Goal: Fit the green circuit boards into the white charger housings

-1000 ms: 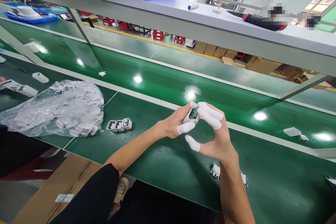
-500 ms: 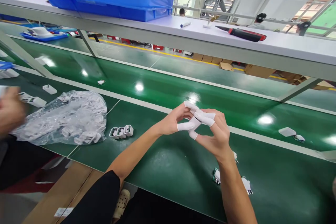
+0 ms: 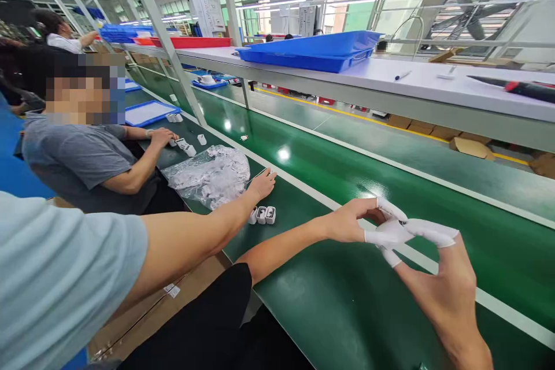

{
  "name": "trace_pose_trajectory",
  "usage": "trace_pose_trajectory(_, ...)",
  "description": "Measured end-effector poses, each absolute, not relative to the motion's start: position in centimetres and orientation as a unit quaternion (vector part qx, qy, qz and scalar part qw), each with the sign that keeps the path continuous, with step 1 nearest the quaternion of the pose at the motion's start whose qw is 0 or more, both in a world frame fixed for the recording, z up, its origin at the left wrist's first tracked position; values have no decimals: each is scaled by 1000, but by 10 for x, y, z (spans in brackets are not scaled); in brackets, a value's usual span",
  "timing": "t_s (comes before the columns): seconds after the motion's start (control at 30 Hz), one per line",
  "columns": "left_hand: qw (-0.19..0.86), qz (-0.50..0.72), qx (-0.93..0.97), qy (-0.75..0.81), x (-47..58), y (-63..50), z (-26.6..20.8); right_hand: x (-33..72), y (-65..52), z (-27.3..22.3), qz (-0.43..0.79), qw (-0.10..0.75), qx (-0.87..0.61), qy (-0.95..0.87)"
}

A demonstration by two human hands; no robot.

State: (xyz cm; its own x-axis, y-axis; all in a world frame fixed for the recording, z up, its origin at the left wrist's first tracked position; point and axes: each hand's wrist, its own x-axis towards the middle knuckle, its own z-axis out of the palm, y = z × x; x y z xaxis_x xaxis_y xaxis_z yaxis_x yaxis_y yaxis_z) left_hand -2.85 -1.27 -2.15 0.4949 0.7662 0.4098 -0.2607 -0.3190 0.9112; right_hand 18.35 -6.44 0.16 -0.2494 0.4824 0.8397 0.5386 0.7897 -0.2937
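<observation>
Above the green bench, a small white plastic housing (image 3: 393,233) is held between my two hands, partly covered by fingers. White finger cots cover the fingertips. My left hand (image 3: 353,221) pinches it from the left, thumb below and fingers above. From the right, my right hand (image 3: 448,269) has its index finger and thumb on the same piece. Whether anything sits inside it is hidden. To the left of my left forearm stand white open cases (image 3: 261,215) in a short row, with dark parts inside.
Another person's arm with a light blue sleeve (image 3: 108,254) reaches across from the left, its hand (image 3: 263,184) near a clear bag of white parts (image 3: 217,176). A seated co-worker (image 3: 82,150) handles white cases farther left. Blue trays (image 3: 310,55) and a pen (image 3: 403,75) lie on the shelf.
My view has swung left, so my hands appear farther right. The light-blue-sleeved arm has come into view over the bench. Both my hands still hold the white housing.
</observation>
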Motion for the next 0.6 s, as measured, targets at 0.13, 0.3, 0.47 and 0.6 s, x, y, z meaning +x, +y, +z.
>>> trace_pose_trajectory(0.13, 526, 460, 687, 200, -30, -12, -19, 188, -57, -6, -40, 510, -330, -794)
trace_pose_trajectory(0.3, 567, 482, 637, 201, -25, -6, -26, 190, -57, -8, -34, 496, -345, -796)
trace_pose_trajectory(0.47, 666, 614, 376, 195, -27, 6, -24, 185, -67, -1, -27, 509, -359, -782)
trace_pose_trajectory(0.6, 713, 660, 107, 211, -42, 9, 3, 182, -69, 2, -42, 513, -330, -791)
